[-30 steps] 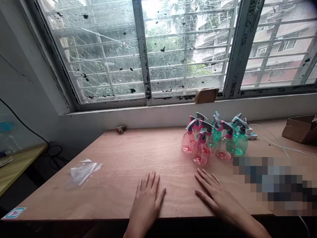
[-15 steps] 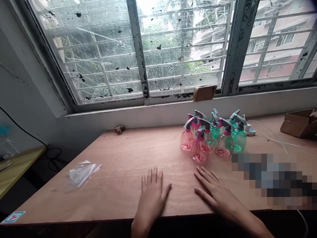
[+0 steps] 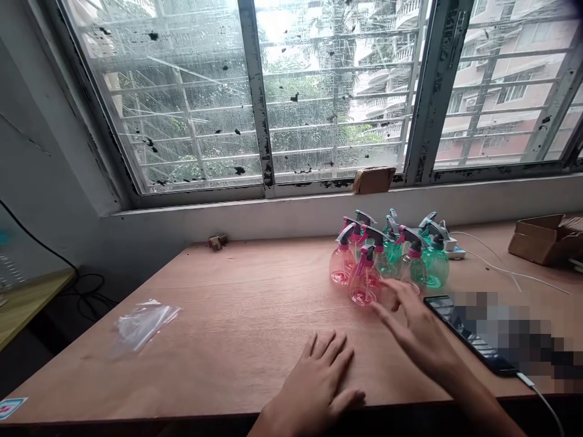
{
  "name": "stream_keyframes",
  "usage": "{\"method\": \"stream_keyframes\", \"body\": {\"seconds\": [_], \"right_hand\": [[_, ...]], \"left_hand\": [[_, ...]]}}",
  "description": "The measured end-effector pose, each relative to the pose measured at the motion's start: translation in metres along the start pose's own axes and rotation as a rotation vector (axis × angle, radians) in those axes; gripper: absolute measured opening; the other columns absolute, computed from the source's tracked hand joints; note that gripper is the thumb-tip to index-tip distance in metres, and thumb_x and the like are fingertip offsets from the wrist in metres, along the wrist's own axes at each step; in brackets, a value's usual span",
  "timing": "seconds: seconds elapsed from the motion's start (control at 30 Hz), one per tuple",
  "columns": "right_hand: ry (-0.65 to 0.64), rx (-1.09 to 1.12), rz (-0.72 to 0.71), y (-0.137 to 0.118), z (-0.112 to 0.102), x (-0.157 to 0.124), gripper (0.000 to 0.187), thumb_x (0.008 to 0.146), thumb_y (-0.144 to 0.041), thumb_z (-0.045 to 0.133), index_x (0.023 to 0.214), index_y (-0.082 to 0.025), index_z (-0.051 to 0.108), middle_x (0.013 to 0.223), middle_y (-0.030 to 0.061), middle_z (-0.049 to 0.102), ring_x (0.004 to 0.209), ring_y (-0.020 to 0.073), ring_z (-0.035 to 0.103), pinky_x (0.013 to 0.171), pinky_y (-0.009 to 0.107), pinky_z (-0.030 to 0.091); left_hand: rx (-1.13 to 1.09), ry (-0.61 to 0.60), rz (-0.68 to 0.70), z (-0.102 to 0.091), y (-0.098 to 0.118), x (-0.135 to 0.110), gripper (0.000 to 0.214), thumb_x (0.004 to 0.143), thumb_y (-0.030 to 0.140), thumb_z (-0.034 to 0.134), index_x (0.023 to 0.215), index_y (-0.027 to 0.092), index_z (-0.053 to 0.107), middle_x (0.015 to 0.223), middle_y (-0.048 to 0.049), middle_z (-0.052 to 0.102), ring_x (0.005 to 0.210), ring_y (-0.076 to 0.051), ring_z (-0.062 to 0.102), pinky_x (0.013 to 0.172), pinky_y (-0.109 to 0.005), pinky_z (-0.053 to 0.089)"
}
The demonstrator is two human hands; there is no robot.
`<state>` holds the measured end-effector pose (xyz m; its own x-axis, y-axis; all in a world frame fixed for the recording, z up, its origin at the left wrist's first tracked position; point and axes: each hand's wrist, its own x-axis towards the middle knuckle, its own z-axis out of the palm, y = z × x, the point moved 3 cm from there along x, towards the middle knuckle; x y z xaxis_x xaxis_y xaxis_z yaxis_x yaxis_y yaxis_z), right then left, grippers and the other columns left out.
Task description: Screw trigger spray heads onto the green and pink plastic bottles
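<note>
Several small spray bottles stand clustered on the wooden table (image 3: 237, 315), some pink (image 3: 363, 282) and some green (image 3: 435, 264), all with trigger heads. My right hand (image 3: 412, 325) is stretched forward with fingers apart, its fingertips just short of the nearest pink bottle's base and holding nothing. My left hand (image 3: 321, 379) lies flat on the table near the front edge, fingers spread, empty.
A phone (image 3: 469, 334) lies right of my right hand, partly blurred. A crumpled clear plastic bag (image 3: 139, 321) sits at the left. A cardboard box (image 3: 544, 240) and white cables (image 3: 496, 258) are at the back right. A brown block (image 3: 374, 179) rests on the window sill.
My right hand has lifted off the table and moved forward toward the bottles. My left hand has slid rightward along the front edge. The view has shifted slightly.
</note>
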<state>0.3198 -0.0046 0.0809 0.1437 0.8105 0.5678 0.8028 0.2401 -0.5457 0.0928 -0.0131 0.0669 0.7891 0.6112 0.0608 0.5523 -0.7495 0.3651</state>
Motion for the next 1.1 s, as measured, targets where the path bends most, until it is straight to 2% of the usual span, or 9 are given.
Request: {"method": "stream_keyframes", "body": {"seconds": [0.2, 0.3, 0.37, 0.47, 0.6, 0.67, 0.87, 1.0, 1.1], "right_hand": [[0.092, -0.033, 0.083, 0.011, 0.015, 0.059, 0.054, 0.097, -0.047, 0.044, 0.139, -0.013, 0.052, 0.144, 0.0233, 0.056, 0.132, 0.0475, 0.045, 0.106, 0.07, 0.032], [0.083, 0.063, 0.11, 0.012, 0.023, 0.072, 0.054, 0.093, -0.052, 0.051, 0.13, -0.013, 0.058, 0.127, 0.0231, 0.064, 0.123, 0.0451, 0.051, 0.102, 0.061, 0.038], [0.065, 0.174, 0.137, 0.008, 0.021, 0.073, 0.046, 0.089, -0.057, 0.057, 0.111, -0.018, 0.066, 0.105, 0.0165, 0.069, 0.101, 0.0391, 0.06, 0.089, 0.051, 0.046], [0.021, 0.408, 0.207, -0.006, 0.017, 0.057, 0.042, 0.081, -0.064, 0.066, 0.091, -0.023, 0.067, 0.08, 0.0042, 0.062, 0.071, 0.0265, 0.057, 0.065, 0.037, 0.045], [-0.031, 0.76, 0.414, -0.028, 0.023, 0.013, 0.044, 0.08, -0.068, 0.067, 0.081, -0.025, 0.056, 0.057, -0.0083, 0.041, 0.045, 0.0132, 0.035, 0.043, 0.026, 0.025], [-0.054, 0.896, 0.527, -0.035, 0.03, -0.008, 0.047, 0.081, -0.068, 0.066, 0.076, -0.024, 0.052, 0.055, -0.01, 0.038, 0.042, 0.0097, 0.027, 0.04, 0.024, 0.022], [0.009, 1.609, 1.069, -0.033, 0.051, -0.041, 0.048, 0.05, -0.03, 0.1, 0.086, -0.021, 0.069, 0.076, -0.0039, 0.071, 0.063, 0.0144, 0.062, 0.056, 0.023, 0.054], [0.145, 1.535, 0.935, -0.03, 0.055, -0.046, 0.044, 0.051, -0.029, 0.101, 0.076, -0.022, 0.066, 0.068, -0.0077, 0.066, 0.051, 0.0089, 0.054, 0.043, 0.016, 0.046], [0.071, 1.487, 0.646, -0.038, 0.057, -0.047, 0.038, 0.069, -0.042, 0.093, 0.073, -0.021, 0.062, 0.058, -0.0086, 0.055, 0.044, 0.0076, 0.044, 0.042, 0.017, 0.042]], "left_hand": [[0.0, 0.018, -0.057, -0.014, -0.006, -0.02, 0.049, 0.102, 0.041, 0.058, 0.147, 0.022, 0.052, 0.162, -0.0092, 0.043, 0.152, -0.031, 0.035, 0.127, -0.052, 0.026], [-0.09, -0.002, -0.066, -0.014, -0.009, -0.021, 0.057, 0.098, 0.043, 0.063, 0.149, 0.022, 0.048, 0.163, -0.0103, 0.042, 0.152, -0.031, 0.035, 0.127, -0.052, 0.025], [-0.154, 0.048, -0.116, -0.012, -0.015, -0.022, 0.066, 0.099, 0.043, 0.063, 0.155, 0.021, 0.037, 0.164, -0.0136, 0.039, 0.152, -0.031, 0.033, 0.126, -0.053, 0.028], [-0.143, 0.194, -0.159, -0.002, -0.023, -0.024, 0.092, 0.095, 0.04, 0.069, 0.162, 0.02, 0.009, 0.167, -0.0211, 0.027, 0.155, -0.035, 0.024, 0.125, -0.058, 0.028], [-0.067, 0.381, -0.098, 0.012, -0.024, -0.024, 0.135, 0.077, 0.045, 0.087, 0.157, 0.031, -0.021, 0.167, -0.0244, 0.017, 0.155, -0.044, 0.019, 0.119, -0.069, 0.03], [-0.062, 0.502, -0.101, 0.014, -0.025, -0.025, 0.135, 0.075, 0.043, 0.089, 0.157, 0.032, -0.018, 0.163, -0.0257, 0.023, 0.151, -0.047, 0.027, 0.116, -0.071, 0.034], [-0.134, 0.665, 0.12, 0.013, -0.023, -0.031, 0.101, 0.086, 0.045, 0.078, 0.155, 0.026, 0.007, 0.142, -0.0235, 0.045, 0.133, -0.041, 0.052, 0.107, -0.064, 0.048], [-0.113, 0.694, 0.244, 0.01, -0.019, -0.033, 0.121, 0.078, 0.06, 0.08, 0.159, 0.021, -0.002, 0.154, -0.029, 0.03, 0.147, -0.045, 0.034, 0.115, -0.063, 0.041], [-0.159, 0.714, 0.249, 0.008, -0.021, -0.032, 0.1, 0.09, 0.044, 0.075, 0.158, 0.026, 0.004, 0.159, -0.0263, 0.021, 0.15, -0.042, 0.028, 0.111, -0.059, 0.046]]}}
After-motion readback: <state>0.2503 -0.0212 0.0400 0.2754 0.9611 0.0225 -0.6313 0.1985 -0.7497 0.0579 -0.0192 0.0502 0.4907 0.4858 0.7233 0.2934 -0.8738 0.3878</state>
